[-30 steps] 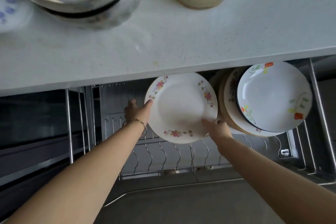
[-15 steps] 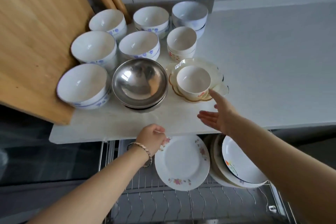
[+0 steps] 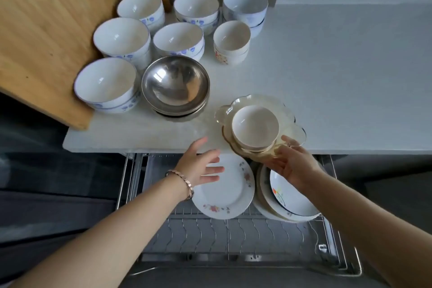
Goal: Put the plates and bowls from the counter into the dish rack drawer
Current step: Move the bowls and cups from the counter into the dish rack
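Blue-flowered bowls (image 3: 105,82) crowd the tabletop (image 3: 339,77) at ten o'clock, with steel bowls (image 3: 175,84) just beside them; the left grip (image 3: 198,166), fingers spread and holding nothing, hovers over a floral plate (image 3: 229,194) standing in the dish rack drawer (image 3: 233,236) at six o'clock; the right grip (image 3: 292,163) pinches the amber glass plates (image 3: 254,100) at the tabletop's edge, thumb on the rim; a cream bowl (image 3: 254,124) sits on them.

— Since a second ago, with the left hand (image 3: 198,163)?
— Let go of the floral plate (image 3: 226,194), left standing in the dish rack drawer (image 3: 233,229); raised, spread open just above it.
— And the right hand (image 3: 289,163)?
— Off that plate too; up at the table (image 3: 327,77) edge, gripping the glass dish (image 3: 252,100) under the small bowl (image 3: 254,124), pulled out past the edge.
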{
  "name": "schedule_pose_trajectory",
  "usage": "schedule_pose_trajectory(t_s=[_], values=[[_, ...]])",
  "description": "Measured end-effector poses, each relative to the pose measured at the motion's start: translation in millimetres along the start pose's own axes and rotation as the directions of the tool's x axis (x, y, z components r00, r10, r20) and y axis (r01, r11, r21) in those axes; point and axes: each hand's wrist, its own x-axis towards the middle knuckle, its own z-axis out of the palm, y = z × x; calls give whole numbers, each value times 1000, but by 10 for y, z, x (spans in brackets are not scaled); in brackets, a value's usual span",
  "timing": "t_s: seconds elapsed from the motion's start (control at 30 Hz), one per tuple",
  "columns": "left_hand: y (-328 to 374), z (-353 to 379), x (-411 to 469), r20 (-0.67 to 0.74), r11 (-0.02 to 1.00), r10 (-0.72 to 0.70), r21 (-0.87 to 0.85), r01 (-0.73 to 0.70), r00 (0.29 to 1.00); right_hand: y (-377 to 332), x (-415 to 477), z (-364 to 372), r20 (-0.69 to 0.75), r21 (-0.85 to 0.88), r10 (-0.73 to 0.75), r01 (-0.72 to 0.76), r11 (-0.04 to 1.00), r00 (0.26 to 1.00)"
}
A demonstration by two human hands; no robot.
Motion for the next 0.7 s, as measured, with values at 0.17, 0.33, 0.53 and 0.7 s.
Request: schedule_pose_trajectory(t_s=[0.17,0.33,0.53,0.7], values=[[-390,29,-307,64,992,-42,-118,49,997,268,-592,-337,155,-238,145,-105,965,977],[-951,-350,-596,-26,978,-105,-185,98,994,743,-620,-240,225,-425,258,-144,894,940],[-1347,-1034,-500,-137,970,-182,-187,155,974,1667,-341,248,37,-517,287,-227,825,957],[-1421,-1631,-93,-223,982,-176,-111,155,959,2385,28,803,-78,-354,307,-314,881,948]])
